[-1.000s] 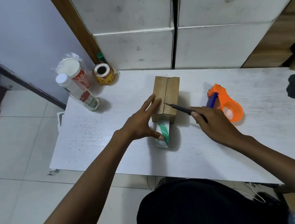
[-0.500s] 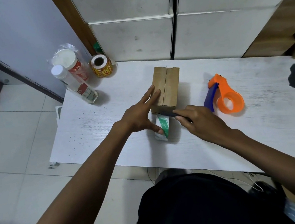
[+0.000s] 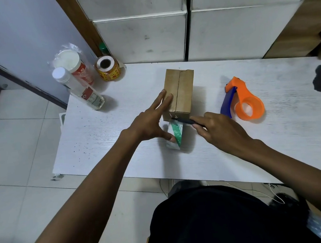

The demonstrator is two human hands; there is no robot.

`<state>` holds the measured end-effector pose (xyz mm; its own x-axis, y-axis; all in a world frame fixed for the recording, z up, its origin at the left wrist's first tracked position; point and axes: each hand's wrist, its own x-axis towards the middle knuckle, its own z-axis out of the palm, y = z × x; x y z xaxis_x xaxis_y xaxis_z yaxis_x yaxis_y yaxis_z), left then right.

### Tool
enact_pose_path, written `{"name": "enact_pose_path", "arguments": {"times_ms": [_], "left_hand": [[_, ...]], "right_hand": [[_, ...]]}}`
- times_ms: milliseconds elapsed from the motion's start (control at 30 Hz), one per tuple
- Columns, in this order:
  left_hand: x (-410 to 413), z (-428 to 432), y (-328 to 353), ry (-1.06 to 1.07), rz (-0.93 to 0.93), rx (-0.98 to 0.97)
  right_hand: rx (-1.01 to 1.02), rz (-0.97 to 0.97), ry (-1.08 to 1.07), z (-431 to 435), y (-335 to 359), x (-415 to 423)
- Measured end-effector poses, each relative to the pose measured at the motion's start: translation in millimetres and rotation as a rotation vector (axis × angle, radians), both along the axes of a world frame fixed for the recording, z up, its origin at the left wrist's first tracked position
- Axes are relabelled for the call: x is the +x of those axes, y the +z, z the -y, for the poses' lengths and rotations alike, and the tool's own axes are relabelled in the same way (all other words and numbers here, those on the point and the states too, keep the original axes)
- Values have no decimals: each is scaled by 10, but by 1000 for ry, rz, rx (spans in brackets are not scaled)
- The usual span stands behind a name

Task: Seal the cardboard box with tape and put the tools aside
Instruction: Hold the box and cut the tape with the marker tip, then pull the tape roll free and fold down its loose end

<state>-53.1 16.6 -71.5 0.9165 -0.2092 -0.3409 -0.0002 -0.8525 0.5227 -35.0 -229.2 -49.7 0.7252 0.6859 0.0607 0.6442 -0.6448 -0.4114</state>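
The cardboard box [image 3: 180, 92] stands near the middle of the desk [image 3: 105, 140], with the tape roll [image 3: 174, 136] just before its near end and the tape dispenser [image 3: 243, 101] to its right, apart from it. The left hand [image 3: 151, 122] lies against the box's left side, thumb on the roll, while the right hand [image 3: 217, 129] sits right of the roll, holding a pen-like tool [image 3: 183, 121] (its tip at the box's near lower edge). At the desk's far left corner two bottles [image 3: 78, 81] stand beside a label roll [image 3: 108, 67], with cabinets [image 3: 164, 30] behind the desk.
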Motion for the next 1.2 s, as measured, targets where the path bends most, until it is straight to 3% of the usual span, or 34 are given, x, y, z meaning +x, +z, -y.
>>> {"name": "enact_pose_path", "arguments": {"times_ms": [233,500,700,767,867,933,1033,1133,1200], "left_hand": [[-15,-21,-18,-7,-6,18],[-21,-13,-31,-8,-3,-11],[-34,-11,-127,-5,27,-81],[-41,-8,-167,-2,38,-97],[-65,-9,-195,38,59,-139],[-111,10,-173,119,67,-206],[-242,94,-129,377,95,-305],[-328,201,-181,632,151,-327],[-336,250,-241,770,65,-417]], "right_hand": [[-36,-87,-79,270,-19,48],[88,-173,-183,538,11,-15],[210,-248,-393,597,-164,70],[175,-259,-424,562,-274,127],[-39,-256,-450,428,-449,232],[-160,-306,-462,330,-550,288],[-156,-368,-471,207,-662,311],[-223,-300,-509,159,-684,282],[-195,-216,-511,160,-663,244]]}}
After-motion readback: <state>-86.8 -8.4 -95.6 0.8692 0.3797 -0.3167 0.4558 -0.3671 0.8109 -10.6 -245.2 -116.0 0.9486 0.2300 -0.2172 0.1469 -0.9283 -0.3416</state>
